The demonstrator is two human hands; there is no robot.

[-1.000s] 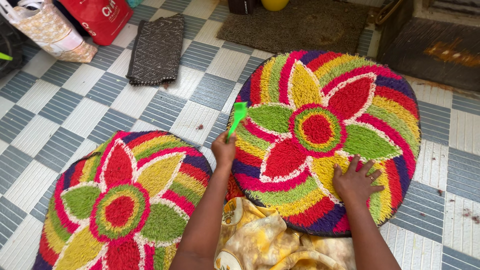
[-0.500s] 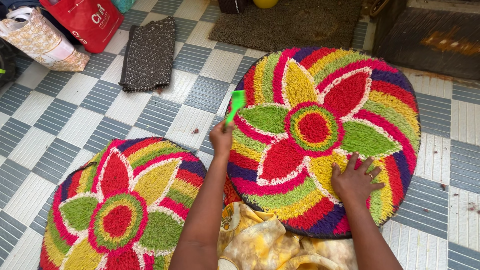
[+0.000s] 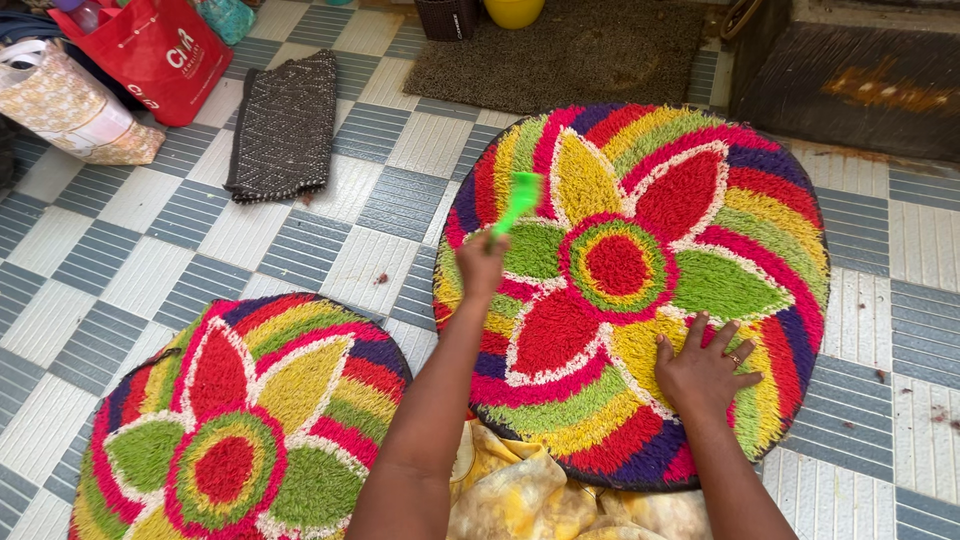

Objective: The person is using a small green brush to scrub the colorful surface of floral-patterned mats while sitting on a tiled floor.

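Tiled floor (image 3: 120, 260) first, grey and white checks, carrying everything. On it, the big round shaggy flower rug (image 3: 760, 200), stripes of red, yellow, green and purple around a red-centred bloom; sits right of centre, near edge lying over a yellow patterned cloth (image 3: 510, 490). Second flower rug (image 3: 250, 420) of the same make lower left, just beside the first, not touched. Brown doormat (image 3: 570, 50) up top, narrow dark woven mat (image 3: 285, 110) to its left, red bag (image 3: 160, 55) and pale printed bag (image 3: 70, 105) in the top-left corner.

Right hand (image 3: 705, 370) flat on the yellow and red pile near the rug's lower right, fingers spread, ring on one finger, pressing the rug down. Left hand (image 3: 482, 265) closed tight around the handle of a small green brush (image 3: 520, 200), head blurred with motion.

Biggest change from a second ago: brush was out by the rug's left edge, over the stripes; now further in and higher, head at the top of the left green petal, next to the yellow one. Looks like a brushing stroke working inward across the pile. Right hand hasn't budged from its spot. View also tipped a bit, so the rug sits lower in frame.
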